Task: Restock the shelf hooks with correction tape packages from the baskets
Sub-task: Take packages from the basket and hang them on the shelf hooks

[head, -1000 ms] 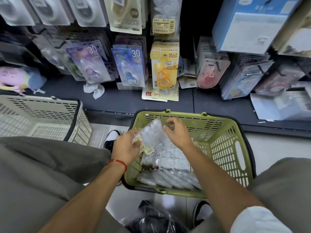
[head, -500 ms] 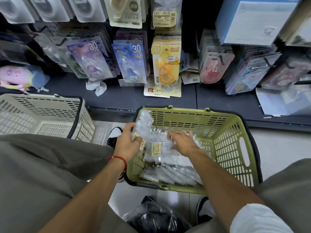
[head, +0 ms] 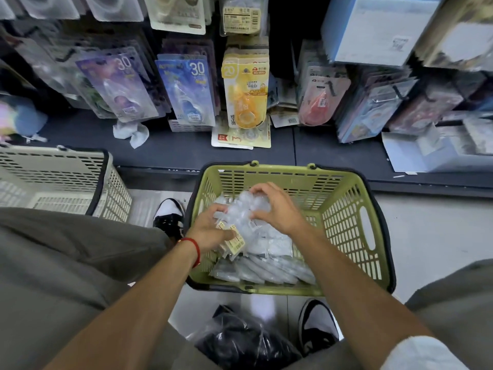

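A green basket [head: 368, 236] stands on the floor between my knees, holding several clear correction tape packages [head: 269, 265]. My left hand [head: 210, 231] grips a small bundle of these packages [head: 237, 217] with yellow labels, over the basket's left side. My right hand [head: 277, 206] curls over the top of the same bundle, fingers and thumb around it. Above, the shelf hooks carry hanging packs: purple [head: 120, 86], blue [head: 189, 89], yellow [head: 245, 92] and red [head: 320, 100].
A beige basket [head: 88, 182] stands to the left on the floor. A dark shelf ledge [head: 333, 156] runs behind both baskets with loose packs and crumpled paper [head: 130, 133] on it. A black plastic bag [head: 240, 340] lies between my shoes. A blue-white box [head: 373, 30] sits upper right.
My right hand has lifted from the pile in the basket and come onto the bundle in my left hand. The bundle sits a little lower and further right than before.
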